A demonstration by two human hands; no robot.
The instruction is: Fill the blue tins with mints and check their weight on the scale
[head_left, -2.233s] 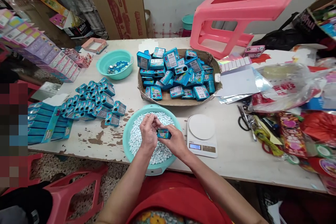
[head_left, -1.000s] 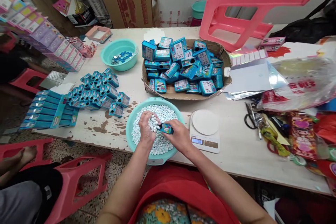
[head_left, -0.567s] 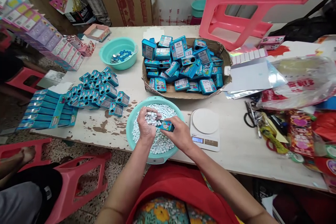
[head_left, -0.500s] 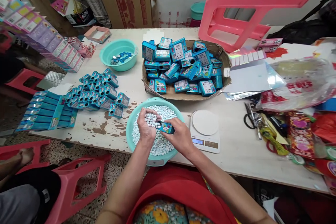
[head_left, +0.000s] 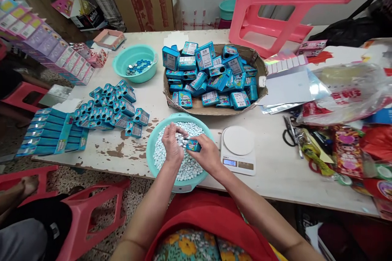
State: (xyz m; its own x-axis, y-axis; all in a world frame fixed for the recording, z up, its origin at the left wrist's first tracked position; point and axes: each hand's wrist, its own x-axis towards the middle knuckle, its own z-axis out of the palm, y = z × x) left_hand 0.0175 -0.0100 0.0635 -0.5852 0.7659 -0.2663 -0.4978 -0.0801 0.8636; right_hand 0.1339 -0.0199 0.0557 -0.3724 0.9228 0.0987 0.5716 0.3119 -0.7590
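Note:
Over a turquoise basin point(head_left: 150, 147) of small white candies point(head_left: 186, 169), my two hands are close together. My left hand point(head_left: 173, 144) is cupped, fingers curled around some of the white candies. In my right hand point(head_left: 208, 153) a small blue candy tin point(head_left: 193, 145) is pinched between thumb and fingers, its end toward the left palm. The tin's opening is hard to make out. Right of the basin stands a white kitchen scale point(head_left: 239, 147) with a lit display and a bare plate.
A cardboard tray point(head_left: 199, 110) heaped with blue tins stands behind the basin. More tins point(head_left: 124, 108) stand in rows at left, beside flat display boxes point(head_left: 49, 130). A second basin point(head_left: 134, 65) holds blue round pieces. Scissors point(head_left: 289, 132) and wrappers lie right.
The cupped left hand has tipped more upright and fewer candies show in it. My right hand still holds the tin against it. The whole view has shifted slightly.

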